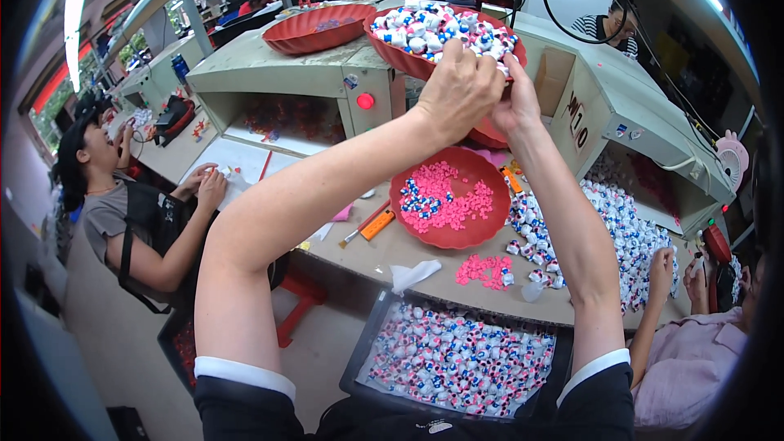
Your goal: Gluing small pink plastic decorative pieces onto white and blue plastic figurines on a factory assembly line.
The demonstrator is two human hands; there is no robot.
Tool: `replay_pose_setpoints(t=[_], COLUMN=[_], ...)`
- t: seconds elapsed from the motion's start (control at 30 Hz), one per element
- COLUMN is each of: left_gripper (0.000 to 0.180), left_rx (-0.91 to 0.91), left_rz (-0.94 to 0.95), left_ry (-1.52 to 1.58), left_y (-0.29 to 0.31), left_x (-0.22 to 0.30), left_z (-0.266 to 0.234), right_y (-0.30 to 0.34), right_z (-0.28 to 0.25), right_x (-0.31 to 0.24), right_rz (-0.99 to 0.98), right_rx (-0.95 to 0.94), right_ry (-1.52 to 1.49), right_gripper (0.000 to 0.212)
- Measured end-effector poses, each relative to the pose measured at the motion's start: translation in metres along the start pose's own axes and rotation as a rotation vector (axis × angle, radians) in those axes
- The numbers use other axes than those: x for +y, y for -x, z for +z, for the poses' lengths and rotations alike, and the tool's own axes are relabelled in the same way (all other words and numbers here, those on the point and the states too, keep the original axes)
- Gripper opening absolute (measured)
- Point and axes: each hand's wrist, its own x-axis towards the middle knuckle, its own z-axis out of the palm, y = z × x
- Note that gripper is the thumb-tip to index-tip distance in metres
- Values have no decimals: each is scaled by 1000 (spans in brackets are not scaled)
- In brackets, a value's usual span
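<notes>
A red fluted bowl [523, 53] heaped with small white, blue and pink plastic figure parts [441, 28] is raised at the far middle. My right hand [519, 104] grips its near right rim, thumb up at the edge and fingers underneath, partly hidden. Across the same rim reaches my left hand [464, 91], its fingers curled closed against the parts; what they pinch is hidden. Below, on the bench, a second red bowl [482, 233] holds small pink pieces [445, 188] and a cluster of blue and white ones.
A black crate [359, 359] full of figure parts stands below the bench edge. More parts [629, 229] are piled at right. An orange-handled cutter [377, 224] and a brush [355, 235] lie left of the bowl. Co-workers sit on both sides; a machine housing [286, 86] stands behind.
</notes>
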Motion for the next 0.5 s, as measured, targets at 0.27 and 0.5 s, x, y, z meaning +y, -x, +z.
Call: replay_pose_setpoints(t=[0.27, 0.5], left_gripper=[21, 73], left_rx=[536, -37], left_rz=[-311, -1126], left_ry=[614, 1981], left_y=[63, 150], left_x=[-35, -20], left_z=[-95, -105], right_y=[137, 280], right_z=[-1, -22], right_x=[-2, 4], right_rz=[74, 198], right_rx=[40, 100], right_ry=[60, -103], right_gripper=[48, 45])
